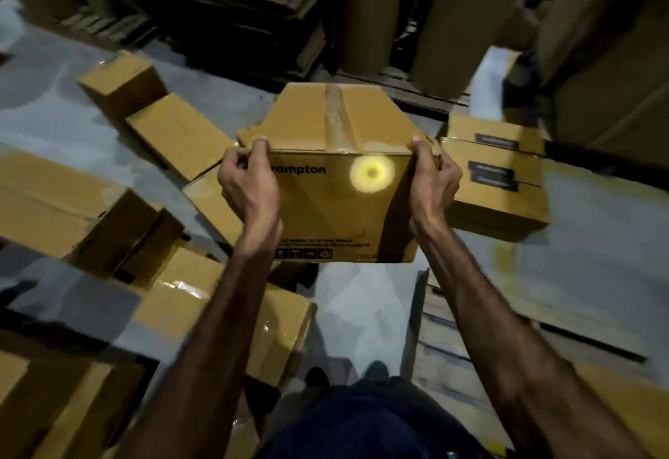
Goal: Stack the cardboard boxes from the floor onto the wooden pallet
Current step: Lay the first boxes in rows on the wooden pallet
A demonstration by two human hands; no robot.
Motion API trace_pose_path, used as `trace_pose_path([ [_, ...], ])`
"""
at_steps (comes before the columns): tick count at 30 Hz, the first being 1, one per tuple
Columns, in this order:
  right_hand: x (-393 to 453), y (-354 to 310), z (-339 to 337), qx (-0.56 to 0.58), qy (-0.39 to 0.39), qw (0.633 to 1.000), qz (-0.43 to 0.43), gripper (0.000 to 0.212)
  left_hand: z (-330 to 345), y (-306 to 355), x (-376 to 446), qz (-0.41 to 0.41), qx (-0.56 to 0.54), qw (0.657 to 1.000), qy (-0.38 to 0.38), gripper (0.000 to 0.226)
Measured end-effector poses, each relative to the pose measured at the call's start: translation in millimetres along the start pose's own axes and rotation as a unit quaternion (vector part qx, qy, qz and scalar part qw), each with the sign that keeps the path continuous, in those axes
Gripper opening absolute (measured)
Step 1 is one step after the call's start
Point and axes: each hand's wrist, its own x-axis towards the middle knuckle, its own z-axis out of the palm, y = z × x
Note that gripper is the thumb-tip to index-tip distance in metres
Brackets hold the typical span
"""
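Head view: one cardboard box [340, 183] is up off the floor between my two hands. My left hand [249, 187] curls round its upper left corner, my right hand [432, 183] round the upper right. It is tan, taped along the top seam, with dark lettering and a bright round light spot on its near face. Two flat boxes [496, 183] lie stacked on the right, and several loose boxes [173, 140] are scattered on the left.

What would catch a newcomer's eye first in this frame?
The cardboard box held up at centre frame, its near face printed "rompton" and lit by a round yellow spot. The left hand and right hand grip its two upper corners. More boxes lie scattered on the grey floor to the left, and two labelled boxes sit stacked at right.
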Motion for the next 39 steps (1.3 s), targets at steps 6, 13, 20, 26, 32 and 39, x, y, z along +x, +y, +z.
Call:
trace_pose_path([
  [6,26.3,-15.1,-75.2,0.029,0.11,0.993,-0.014,0.056,68.3,19.0,-41.7,0.013,-0.024,0.994,-0.103,0.03],
  [13,67.2,1.8,-177.9,0.035,0.211,0.977,0.005,0.051,164.1,18.2,-112.3,0.016,0.022,0.971,-0.236,0.025],
  [20,114.1,31.7,-284.9,0.0,0.333,0.942,0.038,0.028,279.0,-5.3,-191.7,-0.006,0.076,0.938,-0.337,0.033],
  [26,133.4,54.0,-362.0,0.006,0.438,0.896,0.069,0.029,359.3,-30.2,-264.7,0.004,0.135,0.892,-0.432,0.036],
  [32,159.1,77.6,-408.4,0.016,0.521,0.845,0.117,0.029,429.8,-58.1,-318.3,-0.01,0.164,0.842,-0.514,0.031],
  [39,214.5,116.3,-428.7,0.018,0.601,0.782,0.165,0.02,532.7,-98.8,-342.4,-0.044,0.187,0.769,-0.61,0.034],
])
